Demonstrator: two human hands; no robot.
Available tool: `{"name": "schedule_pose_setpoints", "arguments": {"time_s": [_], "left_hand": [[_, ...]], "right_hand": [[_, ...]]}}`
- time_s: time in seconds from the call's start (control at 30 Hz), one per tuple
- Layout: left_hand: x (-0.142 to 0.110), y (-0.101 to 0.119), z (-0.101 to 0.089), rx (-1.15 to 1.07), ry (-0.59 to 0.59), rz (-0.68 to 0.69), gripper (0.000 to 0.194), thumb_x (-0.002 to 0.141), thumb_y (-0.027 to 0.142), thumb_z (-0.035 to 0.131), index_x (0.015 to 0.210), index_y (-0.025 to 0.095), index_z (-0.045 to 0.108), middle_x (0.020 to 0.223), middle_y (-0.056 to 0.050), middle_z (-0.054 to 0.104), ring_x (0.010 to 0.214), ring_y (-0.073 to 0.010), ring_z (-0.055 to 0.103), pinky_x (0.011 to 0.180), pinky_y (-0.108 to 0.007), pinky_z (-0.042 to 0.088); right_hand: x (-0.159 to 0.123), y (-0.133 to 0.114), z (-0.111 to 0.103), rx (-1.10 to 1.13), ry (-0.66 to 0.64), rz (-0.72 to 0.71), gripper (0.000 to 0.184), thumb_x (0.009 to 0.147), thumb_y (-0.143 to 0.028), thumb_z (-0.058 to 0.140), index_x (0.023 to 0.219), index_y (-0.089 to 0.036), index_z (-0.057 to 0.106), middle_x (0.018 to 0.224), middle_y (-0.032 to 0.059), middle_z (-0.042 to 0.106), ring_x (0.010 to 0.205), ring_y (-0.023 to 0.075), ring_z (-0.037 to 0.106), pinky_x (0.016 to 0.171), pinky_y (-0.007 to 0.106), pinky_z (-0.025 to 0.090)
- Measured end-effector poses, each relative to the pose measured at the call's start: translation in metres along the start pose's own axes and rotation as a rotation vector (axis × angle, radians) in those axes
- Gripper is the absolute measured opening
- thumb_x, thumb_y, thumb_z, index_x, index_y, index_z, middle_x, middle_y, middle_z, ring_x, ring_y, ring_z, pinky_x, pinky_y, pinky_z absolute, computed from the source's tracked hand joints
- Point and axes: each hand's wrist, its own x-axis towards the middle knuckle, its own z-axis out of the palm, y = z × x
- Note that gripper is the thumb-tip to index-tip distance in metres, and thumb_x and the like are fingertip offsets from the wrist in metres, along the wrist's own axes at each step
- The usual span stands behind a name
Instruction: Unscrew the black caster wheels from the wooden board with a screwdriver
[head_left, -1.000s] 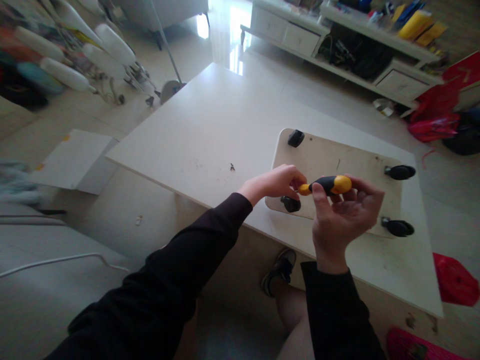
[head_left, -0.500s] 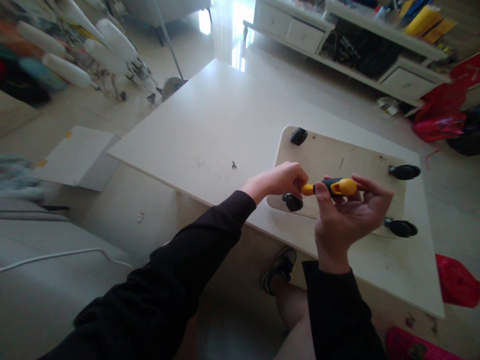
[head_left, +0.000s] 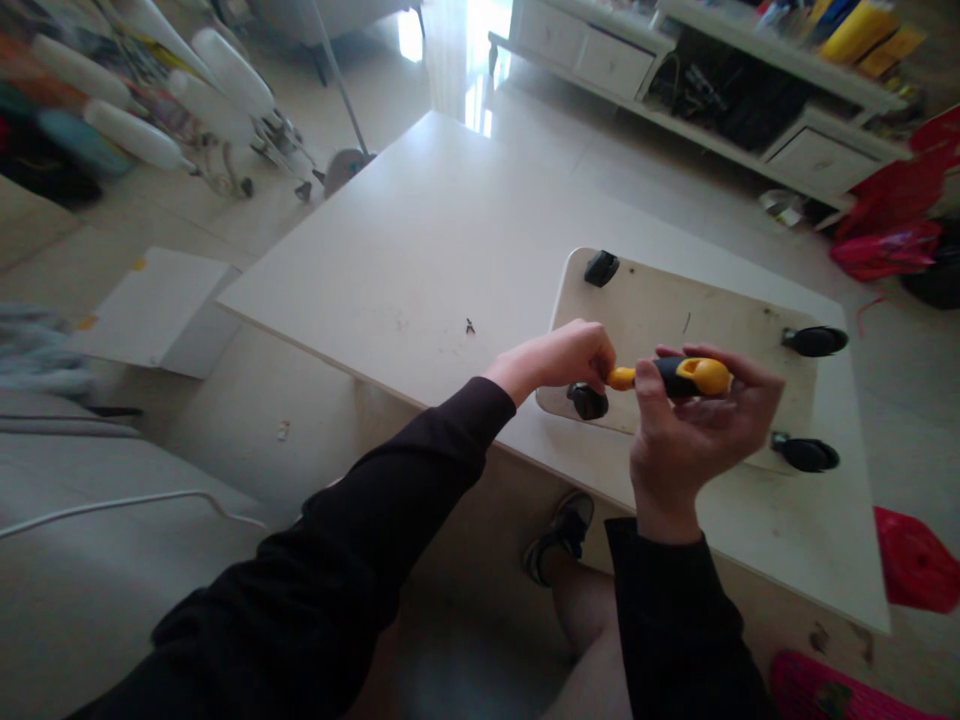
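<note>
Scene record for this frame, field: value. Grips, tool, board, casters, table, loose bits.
left grip: fingers at the tool's narrow end, exact hold hidden; close to the near-left caster
right grip: thumb and fingers on the tool's handle
tool: yellow-and-black tool, tip hidden
board: pale board, flat on table, caster side up
casters: four black, one near each corner
table: white table
loose bits: small dark pieces left of board, unidentifiable

head-worn | faces forward, down across table [head_left: 420, 230] | near left hand [head_left: 571, 356], right hand [head_left: 694, 435]
</note>
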Motion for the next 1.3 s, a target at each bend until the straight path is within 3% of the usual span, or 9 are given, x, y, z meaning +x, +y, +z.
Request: {"name": "schedule_pose_setpoints", "arguments": {"time_s": [0.13,0.33,0.43,0.6,0.87,1.07,1.17,1.3], "left_hand": [[0.001,-0.001,0.003,0.035,0.013,0.011,0.011,0.071,0.005,0.087,0.073,0.013,0.080,0.067,-0.001,0.071,0.068,-0.0131,0.060,0.073,-0.029,0.048],[-0.004,-0.004,-0.003,-0.068,-0.042,0.046,0.010,0.074,0.006,0.083,0.077,0.015,0.081,0.074,0.000,0.075,0.074,-0.0131,0.066,0.072,-0.026,0.048],[-0.004,-0.003,-0.005,-0.096,-0.065,0.011,0.015,0.077,0.003,0.079,0.081,0.016,0.084,0.073,0.000,0.076,0.075,-0.0131,0.066,0.073,-0.026,0.048],[-0.001,-0.005,-0.003,-0.027,-0.006,-0.022,0.015,0.071,0.001,0.085,0.071,0.016,0.082,0.064,0.002,0.070,0.068,-0.0126,0.061,0.071,-0.027,0.048],[-0.003,-0.009,-0.003,0.046,0.039,0.016,0.014,0.069,0.003,0.090,0.075,0.015,0.083,0.071,-0.002,0.074,0.065,-0.0124,0.063,0.071,-0.029,0.050],[-0.002,-0.008,-0.002,-0.044,0.138,0.037,0.012,0.075,0.008,0.089,0.084,0.015,0.086,0.076,-0.003,0.077,0.069,-0.0137,0.067,0.073,-0.030,0.052],[-0.001,-0.008,0.001,-0.057,0.164,0.029,0.013,0.075,0.007,0.089,0.086,0.014,0.086,0.078,-0.004,0.077,0.071,-0.0143,0.068,0.074,-0.031,0.053],[-0.001,-0.007,0.003,-0.093,0.145,0.027,0.013,0.077,0.006,0.086,0.088,0.012,0.084,0.082,-0.006,0.079,0.074,-0.0149,0.070,0.076,-0.031,0.055]], "right_hand": [[0.001,0.000,0.000,0.023,0.044,-0.030,0.045,0.073,-0.028,0.094,0.106,-0.023,0.064,0.109,-0.0009,0.060,0.086,0.0179,0.078,0.080,0.040,0.069],[0.000,-0.009,0.002,0.065,0.040,0.080,0.052,0.070,-0.030,0.095,0.110,-0.024,0.062,0.102,-0.0015,0.065,0.089,0.0182,0.076,0.071,0.034,0.069],[-0.002,-0.009,0.002,0.080,0.017,0.082,0.049,0.074,-0.031,0.093,0.111,-0.024,0.062,0.105,0.0001,0.068,0.095,0.0196,0.077,0.073,0.035,0.069],[-0.001,-0.003,0.000,0.057,-0.008,0.026,0.048,0.075,-0.033,0.093,0.111,-0.024,0.063,0.111,0.0012,0.066,0.098,0.0211,0.077,0.082,0.042,0.070],[0.004,-0.001,-0.002,-0.102,0.126,-0.037,0.033,0.081,-0.031,0.092,0.101,-0.024,0.068,0.082,-0.0051,0.065,0.073,0.0168,0.073,0.080,0.040,0.067],[0.013,-0.004,-0.001,0.054,0.102,-0.088,0.047,0.075,-0.030,0.092,0.106,-0.027,0.058,0.099,-0.0042,0.061,0.080,0.0158,0.072,0.082,0.041,0.068],[0.013,-0.004,-0.001,0.031,0.091,-0.031,0.045,0.076,-0.025,0.091,0.107,-0.026,0.058,0.096,-0.0036,0.063,0.081,0.0169,0.073,0.084,0.041,0.067],[0.011,-0.001,-0.001,0.077,0.076,-0.066,0.035,0.084,-0.025,0.087,0.109,-0.024,0.062,0.098,-0.0018,0.066,0.085,0.0177,0.075,0.087,0.043,0.067]]}}
